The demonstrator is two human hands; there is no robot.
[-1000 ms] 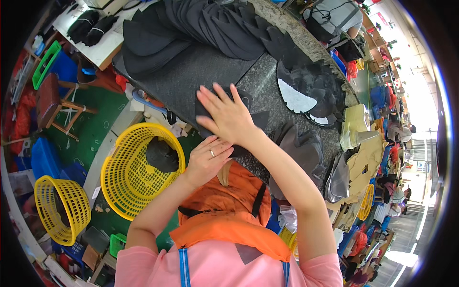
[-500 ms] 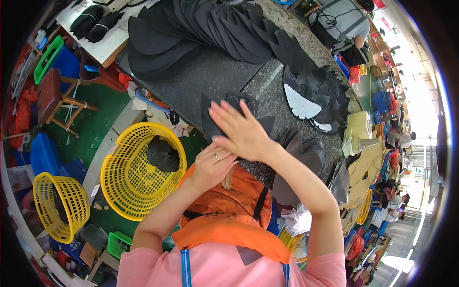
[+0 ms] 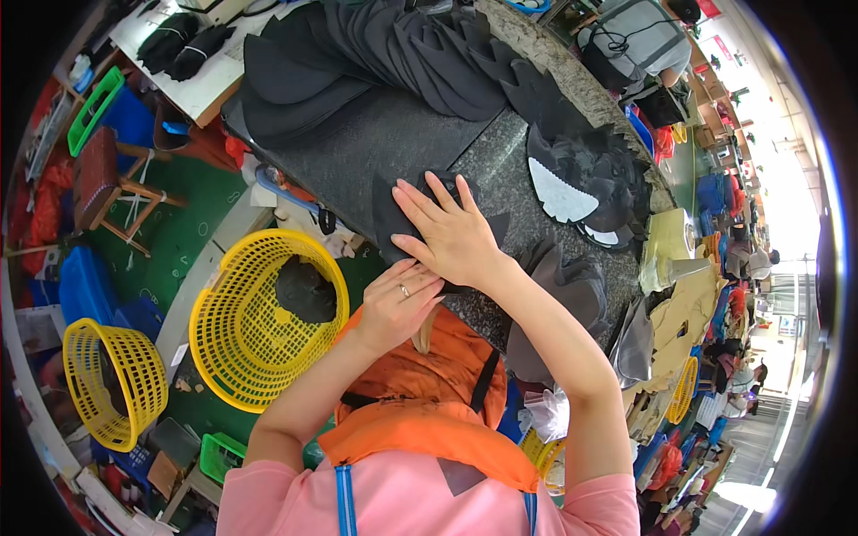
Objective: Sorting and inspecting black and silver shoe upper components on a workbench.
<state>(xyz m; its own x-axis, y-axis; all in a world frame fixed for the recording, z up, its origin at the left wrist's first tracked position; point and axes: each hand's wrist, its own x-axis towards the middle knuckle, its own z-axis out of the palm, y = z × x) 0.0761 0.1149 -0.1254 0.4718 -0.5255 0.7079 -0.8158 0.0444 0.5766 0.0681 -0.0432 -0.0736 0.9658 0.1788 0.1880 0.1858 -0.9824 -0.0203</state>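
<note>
A black cut piece of sheet material (image 3: 386, 219) lies on the dark stone worktop (image 3: 509, 143) in front of me. Palm down, my right hand (image 3: 451, 237) presses flat on it with fingers spread. Just below, my left hand (image 3: 402, 304), with a ring on one finger, has its fingers pressed together at the near edge of the piece. Its fingertips are partly hidden beside my right wrist. An orange apron (image 3: 420, 384) covers my lap.
Fanned black pieces (image 3: 357, 54) spread along the far worktop. To the right lie a black pile with a white toothed piece (image 3: 561, 192) and dark grey pieces (image 3: 563, 286). Yellow baskets (image 3: 223, 295) stand at left, near a wooden stool (image 3: 100, 188). A person (image 3: 639, 45) sits at far right.
My right hand has shifted slightly up and flattened, its fingers more spread over the black piece. My left hand stays almost in place at the near edge.
</note>
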